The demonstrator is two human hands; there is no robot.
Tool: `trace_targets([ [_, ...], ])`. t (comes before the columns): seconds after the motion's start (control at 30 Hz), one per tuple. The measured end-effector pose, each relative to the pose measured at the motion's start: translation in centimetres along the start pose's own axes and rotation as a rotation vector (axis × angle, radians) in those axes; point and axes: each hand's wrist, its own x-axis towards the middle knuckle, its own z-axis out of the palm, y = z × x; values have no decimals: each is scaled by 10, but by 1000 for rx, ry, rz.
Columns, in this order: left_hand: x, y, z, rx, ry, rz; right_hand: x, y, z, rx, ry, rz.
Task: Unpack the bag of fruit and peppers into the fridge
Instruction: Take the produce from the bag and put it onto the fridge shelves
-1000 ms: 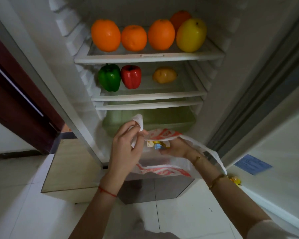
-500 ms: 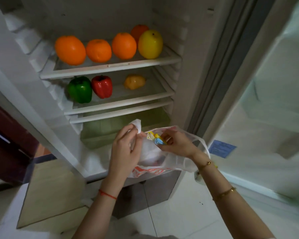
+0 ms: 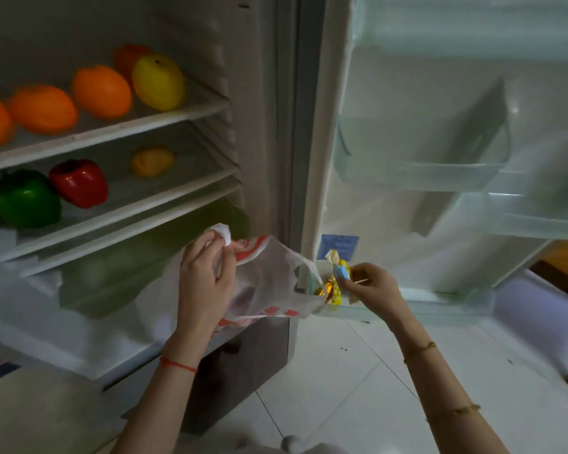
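My left hand (image 3: 204, 280) grips the handle of a white plastic bag (image 3: 269, 283) with red print, held low in front of the open fridge. My right hand (image 3: 371, 285) holds a small blue and yellow wrapped packet (image 3: 340, 271) just right of the bag, near the bottom of the open door. Several oranges (image 3: 101, 91) and a yellow fruit (image 3: 159, 81) lie on the top shelf (image 3: 112, 131). A green pepper (image 3: 23, 199), a red pepper (image 3: 79, 183) and a small orange-yellow fruit (image 3: 152, 160) sit on the shelf below.
The fridge door (image 3: 440, 93) stands open on the right, with clear door bins (image 3: 420, 172). A greenish crisper drawer (image 3: 118, 270) sits under the shelves. White floor tiles (image 3: 341, 388) lie below, and a wooden cabinet (image 3: 30, 411) stands at the lower left.
My right hand has drawn the wrapped packet out of the bag and moved right, toward the door. The view has swung right. My left hand still grips the bag.
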Motion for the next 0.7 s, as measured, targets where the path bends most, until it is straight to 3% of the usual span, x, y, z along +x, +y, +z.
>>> trace_targets([
  [0.1, 0, 6, 4, 25, -3, 6, 10, 19, -4, -85, 66, 112],
  [0.37, -4, 12, 6, 44, 41, 39, 48, 54, 18, -286, 43, 304],
  [0.7, -9, 7, 4, 99, 54, 10, 54, 68, 27, -474, -26, 321],
])
